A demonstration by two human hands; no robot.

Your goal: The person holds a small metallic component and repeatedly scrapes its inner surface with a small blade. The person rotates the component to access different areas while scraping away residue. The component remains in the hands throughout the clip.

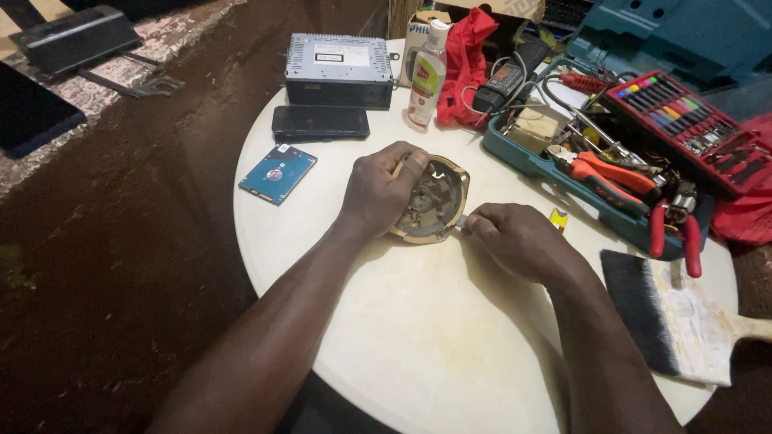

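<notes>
I see a wide paintbrush (675,321) lying nearest, right of my right hand (515,237), which pinches a thin tool whose tip touches the round speaker (434,201). My left hand (382,189) grips that speaker on the surface (418,337). Beyond the hands lie a hard drive (277,174), phone (320,122) and car stereo (338,71).

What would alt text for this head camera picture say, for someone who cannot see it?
On a round white table, the left hand steadies a round tan-rimmed part while the right hand works a thin tool at its edge. Nearby lie a hard drive, paintbrush and teal tool tray.
</notes>
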